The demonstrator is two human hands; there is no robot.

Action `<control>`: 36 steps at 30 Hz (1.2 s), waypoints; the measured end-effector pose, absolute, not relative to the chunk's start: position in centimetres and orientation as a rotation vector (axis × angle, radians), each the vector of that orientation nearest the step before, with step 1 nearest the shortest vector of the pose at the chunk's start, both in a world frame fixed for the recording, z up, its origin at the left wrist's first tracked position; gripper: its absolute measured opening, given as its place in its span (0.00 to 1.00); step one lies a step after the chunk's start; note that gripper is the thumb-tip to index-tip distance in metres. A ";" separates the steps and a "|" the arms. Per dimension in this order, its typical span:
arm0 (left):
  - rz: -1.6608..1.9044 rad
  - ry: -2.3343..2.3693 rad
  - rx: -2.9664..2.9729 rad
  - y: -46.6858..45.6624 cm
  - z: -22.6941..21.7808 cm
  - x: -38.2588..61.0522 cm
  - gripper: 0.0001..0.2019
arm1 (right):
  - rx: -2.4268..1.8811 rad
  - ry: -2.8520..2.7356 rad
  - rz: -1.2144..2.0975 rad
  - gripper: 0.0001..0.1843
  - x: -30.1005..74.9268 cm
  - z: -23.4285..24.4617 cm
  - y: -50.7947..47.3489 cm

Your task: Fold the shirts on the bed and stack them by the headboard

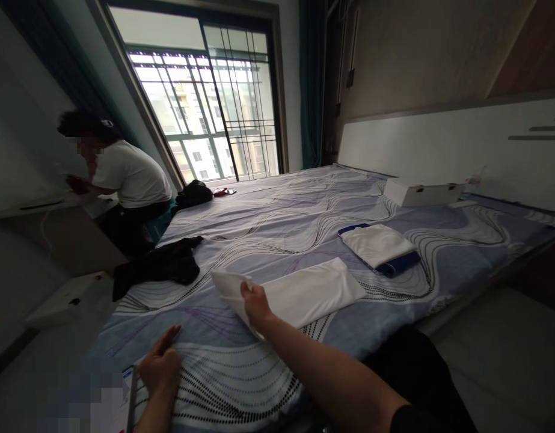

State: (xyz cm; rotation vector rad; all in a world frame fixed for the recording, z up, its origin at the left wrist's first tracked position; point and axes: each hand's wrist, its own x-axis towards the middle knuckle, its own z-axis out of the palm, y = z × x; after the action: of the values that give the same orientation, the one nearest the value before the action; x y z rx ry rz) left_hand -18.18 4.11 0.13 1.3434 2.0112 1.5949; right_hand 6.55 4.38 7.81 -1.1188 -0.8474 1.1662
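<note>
My right hand [258,305] pinches the left end of a folded white cloth [311,291], and that end is lifted off the bed. The rest of the cloth lies flat in a long strip; whether it is a garment I cannot tell. Lower left, my left hand [162,365] is at the bed's near edge with its index finger stretched out and nothing visible in it. Beside that hand is a flat device [130,391] with a lit screen, partly blurred out. Farther right rests a folded stack of white cloth [380,243] over dark blue cloth [403,263].
The bed [277,222] has a patterned blue-grey sheet. On it are a black garment [169,264], a white box [424,192], a clear bottle [475,178] and a black bag [195,193]. A person in a white shirt [135,171] sits by a desk [47,207] at the left.
</note>
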 end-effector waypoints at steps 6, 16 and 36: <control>1.405 2.093 1.298 4.0 1.6 -17.4 0.31 | -0.692 -0.359 1.130 0.17 21.7 9.9 2.3; 1.058 2.338 1.495 4.7 2.8 -14.9 0.15 | -1.210 -0.284 1.208 0.11 39.0 3.1 -3.6; 0.664 1.919 1.959 2.5 4.3 13.2 0.22 | -1.458 -0.461 1.291 0.13 40.3 2.6 -2.0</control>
State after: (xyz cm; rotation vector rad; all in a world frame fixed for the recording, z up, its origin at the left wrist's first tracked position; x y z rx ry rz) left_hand 13.24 2.50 4.34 1.9592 1.9195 0.6638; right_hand 40.32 -1.97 2.65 -1.4578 -0.4611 1.2910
